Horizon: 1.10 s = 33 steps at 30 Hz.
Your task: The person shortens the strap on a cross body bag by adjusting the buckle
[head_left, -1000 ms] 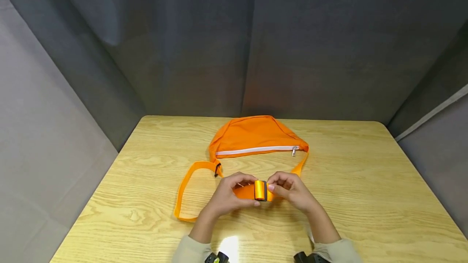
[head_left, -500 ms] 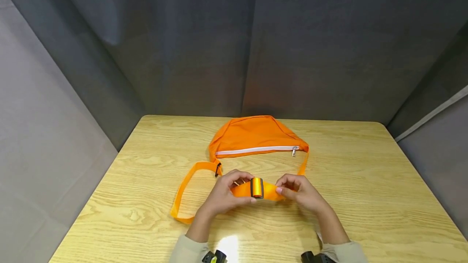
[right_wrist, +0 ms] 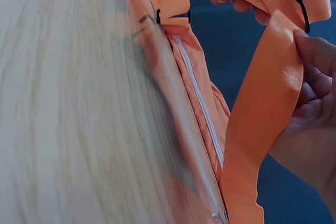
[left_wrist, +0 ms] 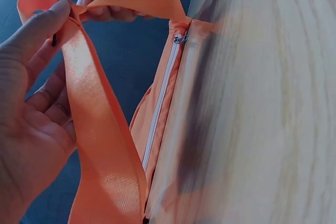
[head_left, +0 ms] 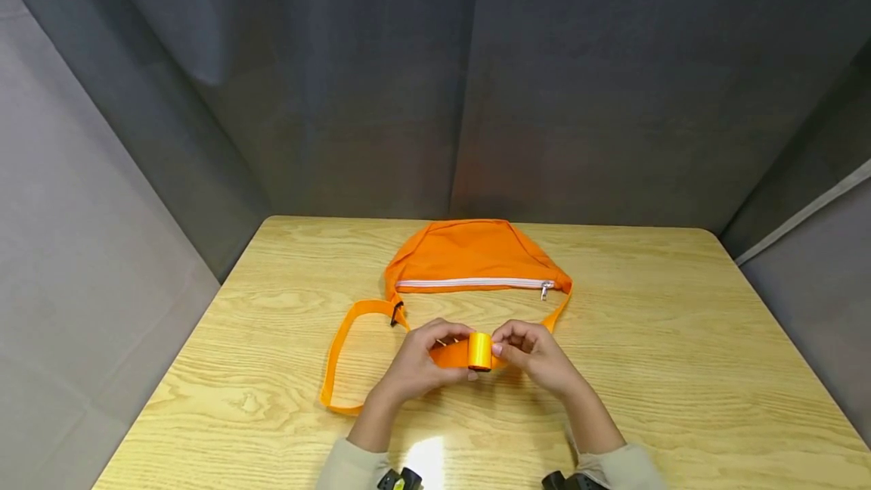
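Note:
An orange waist bag (head_left: pixel 476 254) lies on the table, its white zipper (head_left: pixel 469 283) facing the person. My left hand (head_left: pixel 422 360) pinches a black slider buckle (right_wrist: pixel 298 2) on the bag's orange strap (left_wrist: pixel 102 124), held above the tabletop. Webbing bulges out of the buckle in a loop (head_left: pixel 479 351), which hides most of the buckle in the head view. Just right of this loop, my right hand (head_left: pixel 537 358) pinches the strap between thumb and fingers. In the right wrist view, that thumb is close to the buckle's edge.
Another part of the strap (head_left: pixel 331 361) curves over the table to the left. A second black buckle (head_left: pixel 397 314) sits near the bag's left corner. The wooden table (head_left: pixel 680 339) ends at a dark curtain (head_left: pixel 578 97) behind.
My right hand first slid right along the strap, then came back left beside the buckle. The webbing loop has grown and now covers the buckle. The bag shifted slightly toward the person.

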Motion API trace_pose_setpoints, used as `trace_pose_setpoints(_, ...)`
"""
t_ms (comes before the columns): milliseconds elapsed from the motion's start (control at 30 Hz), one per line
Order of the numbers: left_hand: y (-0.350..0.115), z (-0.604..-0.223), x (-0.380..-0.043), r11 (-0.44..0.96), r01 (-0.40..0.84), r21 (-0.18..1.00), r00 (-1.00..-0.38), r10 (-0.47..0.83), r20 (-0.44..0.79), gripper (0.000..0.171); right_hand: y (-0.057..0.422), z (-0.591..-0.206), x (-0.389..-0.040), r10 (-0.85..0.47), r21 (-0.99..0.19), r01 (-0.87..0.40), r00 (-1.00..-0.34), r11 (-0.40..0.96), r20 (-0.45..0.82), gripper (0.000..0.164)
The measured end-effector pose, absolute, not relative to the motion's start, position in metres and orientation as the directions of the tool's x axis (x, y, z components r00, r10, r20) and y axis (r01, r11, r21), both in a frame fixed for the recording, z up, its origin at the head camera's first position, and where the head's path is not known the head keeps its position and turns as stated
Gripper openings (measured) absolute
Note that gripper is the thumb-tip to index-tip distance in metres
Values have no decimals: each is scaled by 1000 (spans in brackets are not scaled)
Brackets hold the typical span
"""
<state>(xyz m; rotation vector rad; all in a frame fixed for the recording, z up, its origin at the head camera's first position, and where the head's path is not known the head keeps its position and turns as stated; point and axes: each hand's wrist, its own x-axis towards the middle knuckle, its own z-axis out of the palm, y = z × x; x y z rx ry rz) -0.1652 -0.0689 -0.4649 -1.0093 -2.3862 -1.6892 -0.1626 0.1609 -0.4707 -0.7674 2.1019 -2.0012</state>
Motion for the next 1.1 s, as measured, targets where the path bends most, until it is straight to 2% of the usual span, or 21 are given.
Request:
trace_pose_setpoints(233, -68, -447, -158, 196, 569, 799, -766, 480, 428, 46, 174, -469, -165, -445, -961, -231, -884, 152, 143, 20)
trace_pose_setpoints(333, -68, -433, -153, 185, 572, 799, -762, 481, 434, 46, 181, -471, -167, -446, -949, -236, -887, 208, 123, 17)
trace_pose_setpoints(467, -69, -425, -150, 212, 537, 816, -784, 481, 391, 45, 183, -474, -168, -454, -948, -257, -879, 189, 147, 11)
trace_pose_setpoints(700, -67, -424, -150, 265, 502, 823, -812, 471, 344, 44, 170, -473, -167, -441, -968, -237, -880, 88, 175, 14)
trace_pose_setpoints(967, -65, -426, -150, 284, 486, 826, -826, 457, 329, 44, 162, -469, -165, -405, -972, -216, -900, 89, 162, 19)
trace_pose_setpoints(1100, -65, -424, -149, 276, 489, 828, -825, 454, 336, 44, 164, -465, -162, -404, -965, -222, -903, 139, 150, 31)
